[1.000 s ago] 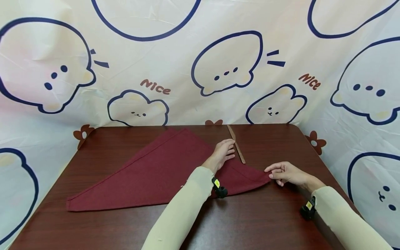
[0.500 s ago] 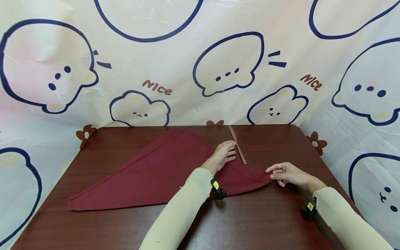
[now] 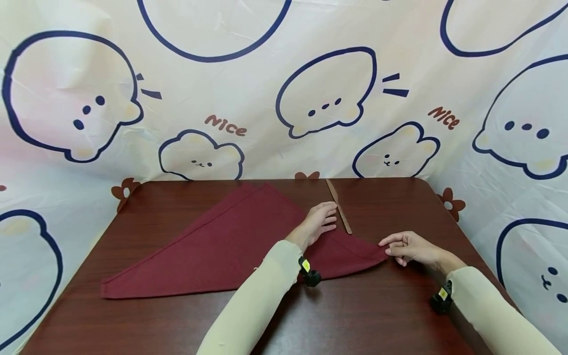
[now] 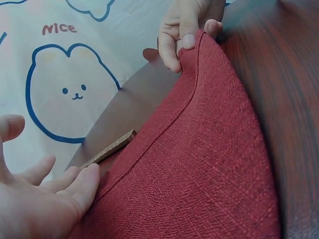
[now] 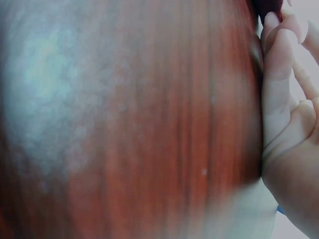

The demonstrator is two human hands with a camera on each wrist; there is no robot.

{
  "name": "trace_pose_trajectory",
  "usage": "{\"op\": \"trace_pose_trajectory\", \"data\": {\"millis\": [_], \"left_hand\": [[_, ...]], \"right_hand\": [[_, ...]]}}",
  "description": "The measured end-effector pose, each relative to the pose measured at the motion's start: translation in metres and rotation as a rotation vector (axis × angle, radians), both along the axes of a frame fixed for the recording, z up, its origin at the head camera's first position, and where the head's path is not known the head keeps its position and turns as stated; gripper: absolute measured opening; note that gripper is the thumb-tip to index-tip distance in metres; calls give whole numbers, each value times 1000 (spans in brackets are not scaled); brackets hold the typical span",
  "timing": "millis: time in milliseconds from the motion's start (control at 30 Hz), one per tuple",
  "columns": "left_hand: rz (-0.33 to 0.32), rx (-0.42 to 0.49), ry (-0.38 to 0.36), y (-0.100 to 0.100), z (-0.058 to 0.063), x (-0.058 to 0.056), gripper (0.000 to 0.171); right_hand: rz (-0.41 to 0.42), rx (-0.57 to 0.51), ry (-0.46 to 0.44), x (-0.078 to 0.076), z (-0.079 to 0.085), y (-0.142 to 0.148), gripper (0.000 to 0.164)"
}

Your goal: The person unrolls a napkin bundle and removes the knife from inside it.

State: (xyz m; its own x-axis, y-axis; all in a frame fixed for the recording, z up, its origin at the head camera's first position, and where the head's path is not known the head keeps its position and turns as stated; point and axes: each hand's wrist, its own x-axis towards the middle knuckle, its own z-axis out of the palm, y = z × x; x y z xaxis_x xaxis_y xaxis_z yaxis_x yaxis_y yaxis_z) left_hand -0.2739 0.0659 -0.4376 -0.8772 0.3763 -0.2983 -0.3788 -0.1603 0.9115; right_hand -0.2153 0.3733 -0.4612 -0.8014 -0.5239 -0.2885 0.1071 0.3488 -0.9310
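A dark red cloth napkin (image 3: 213, 251), folded into a wide triangle with a stitched hem, lies across the table. My right hand (image 3: 410, 248) pinches its right corner between thumb and fingers, and that corner is lifted slightly in the left wrist view. My left hand (image 3: 316, 224) is over the cloth's right part, its fingers spread and relaxed. In the left wrist view those fingertips (image 4: 89, 174) are at the cloth's far edge, gripping nothing. A thin wooden knife (image 3: 340, 211) lies just beyond the left hand. Only a sliver of cloth shows in the right wrist view.
The brown wooden table (image 3: 355, 315) has rounded far corners. A cream curtain (image 3: 266, 98) with navy cartoon outlines hangs behind it and at both sides. Each wrist wears a small black camera.
The whole head view has shifted slightly to the right and down. Both hands, the napkin and the wooden knife keep their places relative to each other.
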Motion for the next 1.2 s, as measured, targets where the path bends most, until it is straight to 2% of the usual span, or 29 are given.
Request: {"op": "trace_pose_trajectory", "data": {"millis": [300,667,933,1200], "left_hand": [[-25,13,27,-5,3,5,53],[-57,-23,84,-27,2,11,50],[-60,-36,69,-40,-1,14,49],[-57,-65,79,-48,2,22,48]], "right_hand": [[17,-3,5,2,2,-1,43],[10,12,18,2,0,0,40],[12,5,16,4,3,-2,34],[9,4,14,2,1,-1,30]]}}
